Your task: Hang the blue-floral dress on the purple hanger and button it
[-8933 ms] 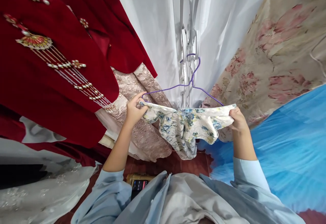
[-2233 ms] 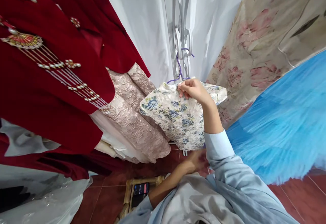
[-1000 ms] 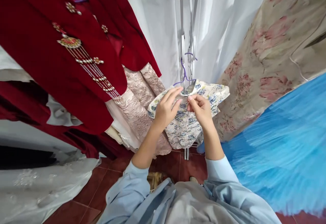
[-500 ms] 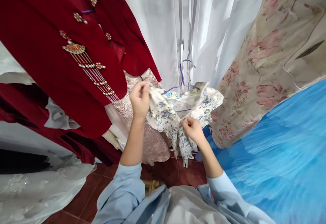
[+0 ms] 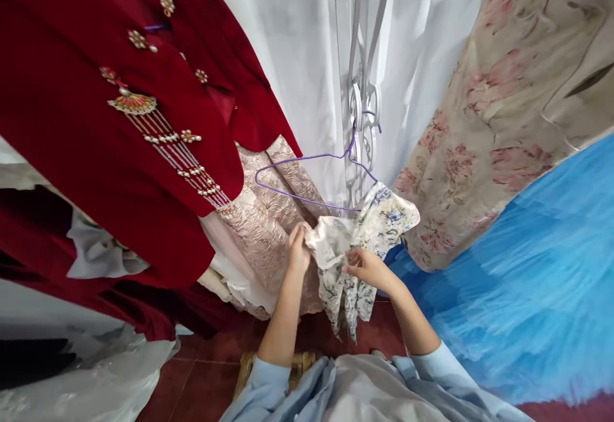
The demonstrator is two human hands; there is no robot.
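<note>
A white floral blouse [image 5: 384,220] hangs by one shoulder from the right arm of a purple wire hanger [image 5: 307,157]. The hanger's left arm is bare, and its hook sits on a white metal ring [image 5: 355,105]. My left hand [image 5: 299,249] is closed on the blouse's loose left edge, below the bare side of the hanger. At the front of the blouse, my right hand [image 5: 367,267] pinches the cloth with thumb and fingers. Its lower part droops in folds under both hands.
At the left hang a red velvet jacket [image 5: 192,121] with beaded ornaments and a pink brocade skirt [image 5: 268,217]. To the right are a beige floral dress [image 5: 460,160] and a blue tulle skirt [image 5: 527,268]. A white curtain [image 5: 297,57] hangs behind; a wooden stool [image 5: 247,371] stands below.
The blouse's left shoulder has come off the hanger, baring that arm. My left hand has moved down and right with the cloth; my right hand has dropped slightly.
</note>
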